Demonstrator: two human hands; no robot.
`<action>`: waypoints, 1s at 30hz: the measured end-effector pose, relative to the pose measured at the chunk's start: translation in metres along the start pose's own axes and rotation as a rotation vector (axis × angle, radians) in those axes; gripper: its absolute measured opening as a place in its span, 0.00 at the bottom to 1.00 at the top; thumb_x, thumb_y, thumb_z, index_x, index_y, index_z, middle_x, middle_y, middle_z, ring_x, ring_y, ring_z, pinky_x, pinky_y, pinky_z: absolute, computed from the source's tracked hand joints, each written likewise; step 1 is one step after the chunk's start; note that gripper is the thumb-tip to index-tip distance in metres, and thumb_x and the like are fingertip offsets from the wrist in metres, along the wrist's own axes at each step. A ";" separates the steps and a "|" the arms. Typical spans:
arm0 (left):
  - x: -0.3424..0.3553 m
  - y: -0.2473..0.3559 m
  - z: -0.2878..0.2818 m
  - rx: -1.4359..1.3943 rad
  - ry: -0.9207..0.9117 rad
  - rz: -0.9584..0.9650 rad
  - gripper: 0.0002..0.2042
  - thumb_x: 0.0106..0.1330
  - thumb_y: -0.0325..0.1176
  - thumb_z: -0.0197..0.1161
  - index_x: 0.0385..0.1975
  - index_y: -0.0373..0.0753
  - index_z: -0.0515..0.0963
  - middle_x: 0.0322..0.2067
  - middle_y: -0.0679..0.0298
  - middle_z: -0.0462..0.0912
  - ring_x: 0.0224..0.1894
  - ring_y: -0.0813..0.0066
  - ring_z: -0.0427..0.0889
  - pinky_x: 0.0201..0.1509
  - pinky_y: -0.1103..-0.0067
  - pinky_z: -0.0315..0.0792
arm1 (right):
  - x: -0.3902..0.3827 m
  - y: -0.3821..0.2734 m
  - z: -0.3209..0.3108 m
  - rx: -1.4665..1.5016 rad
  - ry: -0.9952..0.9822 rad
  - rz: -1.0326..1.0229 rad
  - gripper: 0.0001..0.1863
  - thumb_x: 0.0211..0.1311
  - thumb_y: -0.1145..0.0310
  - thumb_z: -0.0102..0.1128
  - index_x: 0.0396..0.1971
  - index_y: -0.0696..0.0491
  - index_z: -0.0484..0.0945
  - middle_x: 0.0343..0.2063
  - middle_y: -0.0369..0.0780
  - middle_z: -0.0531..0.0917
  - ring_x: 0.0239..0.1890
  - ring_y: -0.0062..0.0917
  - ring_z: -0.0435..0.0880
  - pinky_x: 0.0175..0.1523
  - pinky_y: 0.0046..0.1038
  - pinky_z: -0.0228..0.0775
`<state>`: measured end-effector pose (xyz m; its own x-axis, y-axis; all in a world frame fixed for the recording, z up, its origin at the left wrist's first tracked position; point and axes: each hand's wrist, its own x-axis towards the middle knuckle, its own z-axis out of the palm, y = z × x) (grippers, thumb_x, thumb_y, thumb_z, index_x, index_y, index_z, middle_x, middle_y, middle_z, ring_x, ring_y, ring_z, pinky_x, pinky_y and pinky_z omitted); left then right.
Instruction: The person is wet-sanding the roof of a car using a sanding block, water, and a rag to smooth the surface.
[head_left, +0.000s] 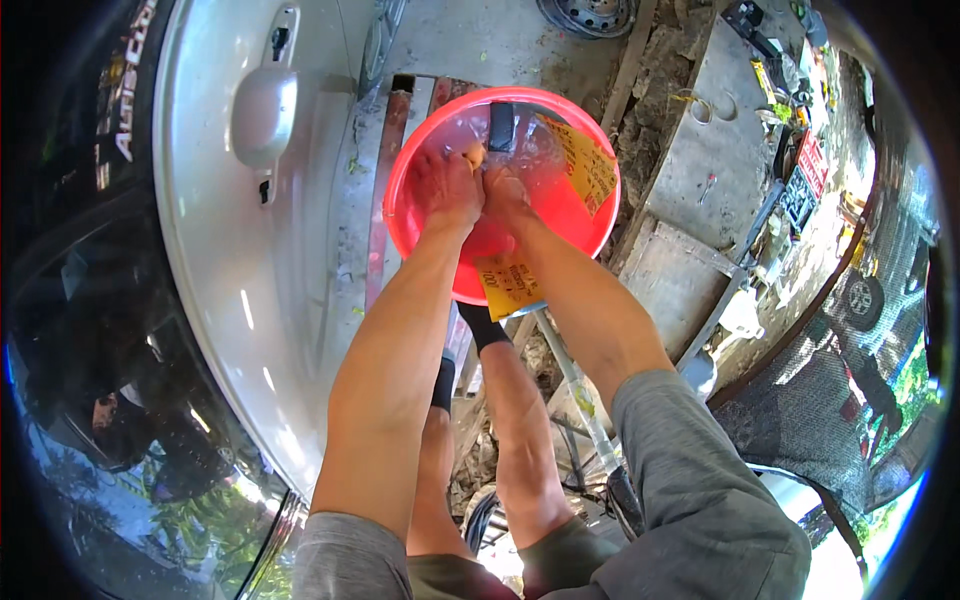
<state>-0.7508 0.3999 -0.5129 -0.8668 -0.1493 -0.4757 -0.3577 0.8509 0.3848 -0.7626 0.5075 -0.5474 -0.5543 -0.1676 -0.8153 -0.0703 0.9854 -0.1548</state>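
A red plastic basin (pixel 398 225) holds cloudy water, and both my hands are down inside it, close together. My left hand (pixel 445 188) is closed, its fingers bent in the water. A small orange-yellow piece (pixel 475 156) shows beside its fingertips; I cannot make out what it is. Right beside it, my right hand (pixel 506 190) is closed too, and what its fingers hold is hidden. A dark rectangular block (pixel 502 127) rests against the basin's far inner wall. One yellow printed sheet, like sandpaper (pixel 590 170), leans along the right side. Another yellow sheet (pixel 511 288) hangs over the near rim.
A silver car door with its handle (pixel 266 118) stands close on the left. On the right is a worn grey board (pixel 690 160) with tools and oddments along its far edge. A steel wheel (pixel 588 14) lies at the back. My legs are below the basin.
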 end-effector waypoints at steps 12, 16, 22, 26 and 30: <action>0.005 -0.026 0.032 0.152 -0.656 0.075 0.21 0.61 0.40 0.54 0.53 0.40 0.75 0.51 0.52 0.79 0.54 0.56 0.78 0.59 0.66 0.72 | -0.135 -0.002 -0.105 -0.615 0.309 -0.495 0.18 0.58 0.68 0.52 0.48 0.55 0.79 0.57 0.46 0.73 0.65 0.38 0.65 0.71 0.44 0.48; -0.021 -0.013 -0.001 0.023 -0.499 0.272 0.15 0.57 0.37 0.56 0.42 0.42 0.81 0.44 0.52 0.82 0.48 0.53 0.81 0.53 0.63 0.75 | -0.121 0.023 -0.136 -1.031 0.414 -0.457 0.18 0.61 0.64 0.50 0.46 0.53 0.82 0.67 0.47 0.61 0.72 0.37 0.53 0.75 0.45 0.32; -0.044 -0.007 -0.023 -0.153 -0.558 0.066 0.19 0.52 0.34 0.62 0.46 0.42 0.80 0.45 0.51 0.82 0.52 0.53 0.79 0.55 0.64 0.75 | -0.166 0.045 -0.109 -0.949 0.150 -0.306 0.24 0.66 0.59 0.45 0.54 0.59 0.76 0.67 0.46 0.62 0.73 0.33 0.52 0.75 0.42 0.25; -0.054 -0.015 -0.034 -0.149 -0.461 0.067 0.20 0.51 0.32 0.61 0.47 0.42 0.79 0.47 0.49 0.79 0.50 0.48 0.79 0.53 0.61 0.75 | -0.180 -0.010 -0.116 -0.982 -0.324 -0.214 0.23 0.63 0.59 0.50 0.51 0.58 0.78 0.54 0.45 0.78 0.66 0.34 0.65 0.74 0.45 0.34; -0.056 -0.020 -0.038 -0.093 -0.258 0.050 0.21 0.50 0.27 0.60 0.49 0.41 0.76 0.47 0.47 0.77 0.49 0.44 0.77 0.53 0.57 0.73 | -0.110 -0.030 -0.100 -0.434 0.010 -0.302 0.16 0.58 0.62 0.56 0.44 0.52 0.81 0.43 0.46 0.83 0.54 0.40 0.78 0.61 0.44 0.65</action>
<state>-0.7086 0.3719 -0.4642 -0.7714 0.0356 -0.6353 -0.3570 0.8023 0.4784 -0.7826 0.4988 -0.3974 -0.4636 -0.4476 -0.7647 -0.5638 0.8148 -0.1352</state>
